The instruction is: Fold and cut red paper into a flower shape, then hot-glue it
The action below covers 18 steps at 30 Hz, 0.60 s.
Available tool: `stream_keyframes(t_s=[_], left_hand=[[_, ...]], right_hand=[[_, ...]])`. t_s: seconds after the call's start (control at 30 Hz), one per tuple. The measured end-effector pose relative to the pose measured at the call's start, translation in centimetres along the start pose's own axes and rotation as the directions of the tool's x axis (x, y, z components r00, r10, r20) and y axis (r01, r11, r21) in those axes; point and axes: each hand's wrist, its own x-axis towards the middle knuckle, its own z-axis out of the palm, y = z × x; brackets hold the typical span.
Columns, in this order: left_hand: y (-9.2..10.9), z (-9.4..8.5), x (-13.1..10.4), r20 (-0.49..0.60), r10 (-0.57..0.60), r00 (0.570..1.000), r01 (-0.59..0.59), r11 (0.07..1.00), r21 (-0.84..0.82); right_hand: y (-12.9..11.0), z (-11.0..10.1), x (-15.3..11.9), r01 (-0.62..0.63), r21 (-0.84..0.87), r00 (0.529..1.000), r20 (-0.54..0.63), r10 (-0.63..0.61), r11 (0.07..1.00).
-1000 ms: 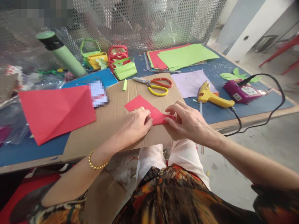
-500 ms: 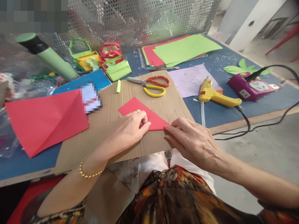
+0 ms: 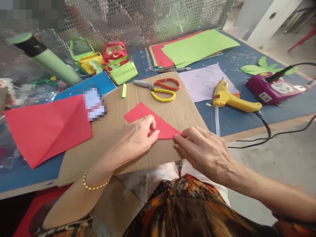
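A folded red sheet of paper [image 3: 141, 111], pointed at its right end, lies on a piece of brown cardboard [image 3: 103, 149]. My left hand [image 3: 142, 133] presses down on its near left part, fingers curled under and thumb along the near edge. At the sharp right corner, my right hand [image 3: 201, 144] pinches the paper between thumb and fingers. Part of the sheet is hidden beneath my left hand. Just beyond it rest scissors [image 3: 163, 95] with one orange and one yellow handle, blades apart. A small green paper strip [image 3: 123, 91] lies left of them.
Left are a larger creased red sheet [image 3: 49, 128] and a blurred-out phone [image 3: 93, 103]. A yellow glue gun [image 3: 237, 102] and purple power socket [image 3: 278, 87] with cables stand right. Behind are small paper bags [image 3: 124, 72], a green bottle [image 3: 54, 64] and stacked coloured sheets [image 3: 197, 47].
The view has shifted slightly. Both hands keep nearly the same places on the folded red paper, my right hand still at its corner.
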Motion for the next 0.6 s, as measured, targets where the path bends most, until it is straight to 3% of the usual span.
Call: stream_keyframes(t_s=[0.23, 0.43, 0.6], left_hand=[[-0.4, 0.2, -0.2, -0.007, 0.017, 1.000, -0.017, 1.000, 0.003], [-0.9, 0.7, -0.6, -0.075, 0.187, 0.979, -0.185, 0.982, 0.038], [-1.1, 0.9, -0.7, -0.076, 0.231, 0.970, -0.222, 0.969, 0.107]], right_hand=[[-0.1, 0.2, -0.2, 0.011, -0.020, 1.000, -0.010, -0.011, 1.000], [-0.1, 0.2, -0.3, 0.019, -0.050, 0.999, -0.025, -0.020, 0.999], [-0.3, -0.1, -0.3, 0.012, -0.049, 1.000, 0.010, -0.012, 0.999]])
